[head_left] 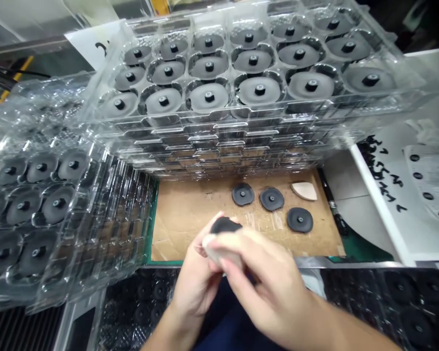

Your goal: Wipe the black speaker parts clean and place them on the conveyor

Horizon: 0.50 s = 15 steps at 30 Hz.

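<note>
Above the near edge of the cardboard, my left hand [197, 278] is closed around a black round disc [225, 224], whose upper edge shows above the fingers. My right hand [270, 278] is closed over a pale greyish piece [225, 257] pressed against the disc; its kind cannot be made out. Three dark discs with small raised centre stubs lie on the cardboard [183, 209]: one disc [242, 194], a second disc [271, 199] and a third disc [300, 220]. A pale wedge-shaped piece [304, 190] rests beside them.
Stacked clear plastic trays [212, 117] with several discs in round pockets stand behind the cardboard. Another tray stack [124, 219] rises at left. At right are a black pen-like tool [331, 200], a white panel with black handwriting [402, 234] and a printed sheet [433, 175].
</note>
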{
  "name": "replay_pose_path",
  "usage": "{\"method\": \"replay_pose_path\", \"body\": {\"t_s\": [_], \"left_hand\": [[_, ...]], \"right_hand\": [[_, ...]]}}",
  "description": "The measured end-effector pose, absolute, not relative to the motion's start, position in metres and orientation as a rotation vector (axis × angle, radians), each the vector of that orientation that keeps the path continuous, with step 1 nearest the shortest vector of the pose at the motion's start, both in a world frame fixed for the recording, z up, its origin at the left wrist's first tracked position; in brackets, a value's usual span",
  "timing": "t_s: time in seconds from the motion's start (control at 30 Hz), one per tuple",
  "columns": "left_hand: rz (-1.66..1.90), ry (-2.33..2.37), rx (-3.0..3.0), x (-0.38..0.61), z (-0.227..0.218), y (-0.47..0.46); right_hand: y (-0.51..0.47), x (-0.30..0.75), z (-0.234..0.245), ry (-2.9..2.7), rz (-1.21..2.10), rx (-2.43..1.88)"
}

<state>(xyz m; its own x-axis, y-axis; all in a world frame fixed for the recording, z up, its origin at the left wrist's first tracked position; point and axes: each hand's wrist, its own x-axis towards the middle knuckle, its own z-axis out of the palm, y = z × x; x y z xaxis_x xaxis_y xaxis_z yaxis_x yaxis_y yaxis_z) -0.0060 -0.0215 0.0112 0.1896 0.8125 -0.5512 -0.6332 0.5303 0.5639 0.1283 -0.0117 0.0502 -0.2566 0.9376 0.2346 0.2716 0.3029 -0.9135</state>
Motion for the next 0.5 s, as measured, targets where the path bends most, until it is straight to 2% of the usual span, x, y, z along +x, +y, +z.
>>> {"method": "replay_pose_path", "body": {"t_s": [0.1,0.27,0.4,0.5], "left_hand": [[1.023,0.971,0.205,-0.006,0.014,-0.021],[0.977,0.924,0.245,-0.003,0.013,-0.023],[1.001,0.895,0.182,-0.006,0.013,-0.025],[0.991,0.853,0.159,-0.004,0.014,-0.025]], "right_hand": [[-0.011,0.131,0.051,-1.778,1.224,-1.121],[-0.009,0.129,0.050,-1.711,0.963,-1.130],[-0.018,0.144,0.054,-1.809,1.253,-1.116],[-0.021,0.159,0.062,-1.869,1.238,-1.190]]}}
